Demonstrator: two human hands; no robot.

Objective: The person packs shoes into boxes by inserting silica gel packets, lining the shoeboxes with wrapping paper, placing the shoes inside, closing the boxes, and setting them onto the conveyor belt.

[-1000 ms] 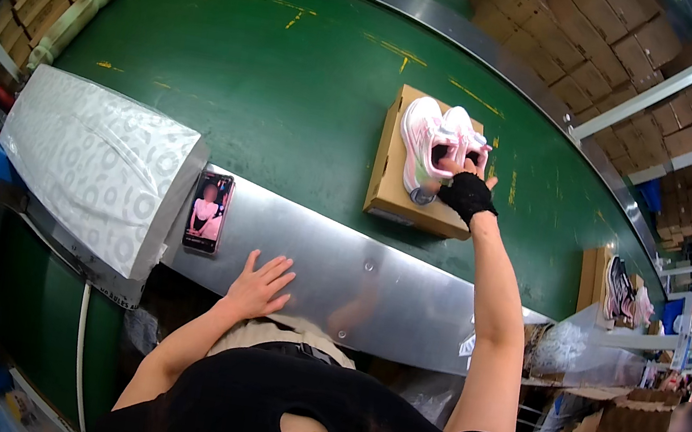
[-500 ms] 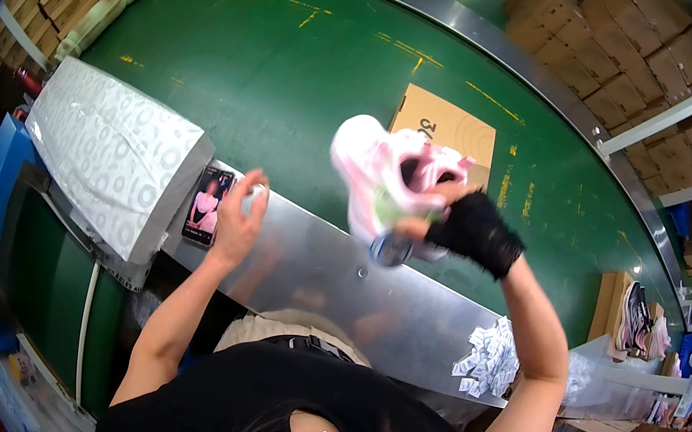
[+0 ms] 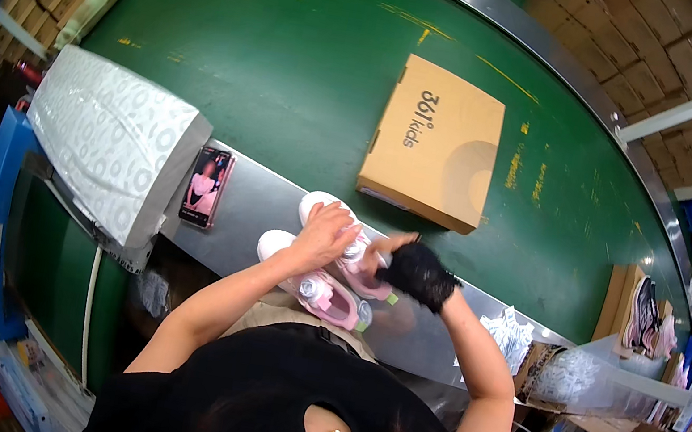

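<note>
Two pink and white shoes (image 3: 328, 272) lie side by side on the shiny metal ledge (image 3: 253, 201), close to the person's body. The left hand (image 3: 323, 235) is bare. It rests on top of the shoes with its fingers bent over them, pressing down. The right hand (image 3: 417, 272) wears a black glove. It sits just to the right of the shoes, and its fingers curl in at the shoe edge; how tight the hold is cannot be told. A phone (image 3: 206, 187) lies flat on the ledge, left of the shoes. Farther left of the shoes is a big stack of white paper (image 3: 109, 138). Just past the ledge is the green belt (image 3: 255, 48). A closed brown box (image 3: 434, 142) sits on it, right behind the shoes. Far to the right of the shoes, other shoes (image 3: 645, 313) lie in an open box.
</note>
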